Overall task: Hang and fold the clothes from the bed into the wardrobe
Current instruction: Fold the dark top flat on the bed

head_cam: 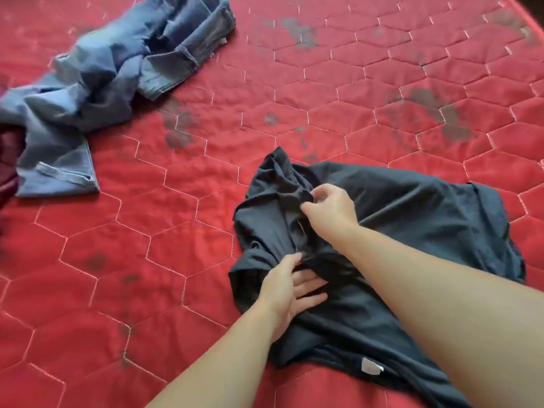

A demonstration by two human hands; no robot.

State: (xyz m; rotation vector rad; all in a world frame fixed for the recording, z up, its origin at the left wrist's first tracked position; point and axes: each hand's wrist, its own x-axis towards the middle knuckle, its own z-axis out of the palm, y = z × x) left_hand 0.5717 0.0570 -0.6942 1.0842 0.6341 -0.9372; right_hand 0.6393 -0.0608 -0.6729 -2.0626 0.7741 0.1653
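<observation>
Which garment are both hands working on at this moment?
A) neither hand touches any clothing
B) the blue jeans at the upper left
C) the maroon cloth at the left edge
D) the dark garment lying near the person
D: the left hand and the right hand both grip folds of the dark garment on the red mattress; the jeans lie untouched.

A red quilted mattress cover [176, 231] fills the view, stitched in pale thread into a pattern of hexagons. Dark grey stains [297, 33] mark it in several patches: near the top middle, toward the right side, and around the centre. At the top right corner a dark strip [532, 4] shows beyond the mattress edge.
</observation>
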